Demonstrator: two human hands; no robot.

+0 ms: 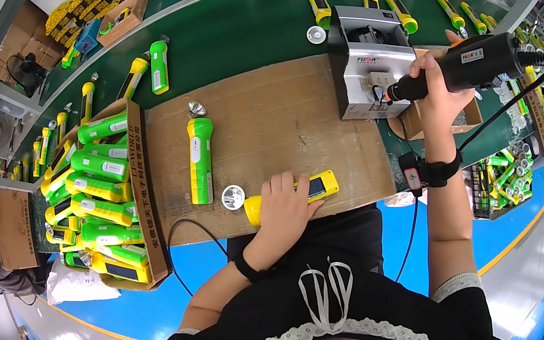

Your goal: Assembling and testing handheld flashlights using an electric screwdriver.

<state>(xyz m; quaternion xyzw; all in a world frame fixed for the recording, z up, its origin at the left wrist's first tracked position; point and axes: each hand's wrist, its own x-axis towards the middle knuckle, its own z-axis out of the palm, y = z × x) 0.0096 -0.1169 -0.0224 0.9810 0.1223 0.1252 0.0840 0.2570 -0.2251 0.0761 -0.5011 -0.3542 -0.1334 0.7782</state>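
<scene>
Yellow solar-panel flashlight (318,187) lies at cardboard sheet's (279,121) near edge, grasped by left hand (285,206), long axis slanting rightward-away, left-below black electric screwdriver (473,61) clenched in right hand (443,96) beside silver screw feeder (367,64).

You have two hands in view: your left hand (284,204) on one yellow flashlight (316,188), your right hand (440,93) on one black power screwdriver (465,62). In front of you lie one cardboard sheet (279,121), one green-and-yellow flashlight (199,162) on it, and two reflector heads (233,197). You have one silver machine (369,71), two black wristbands (438,174), and, at your left, one carton (151,204) with more than ten packed flashlights (100,166), too overlapped to count exactly
</scene>
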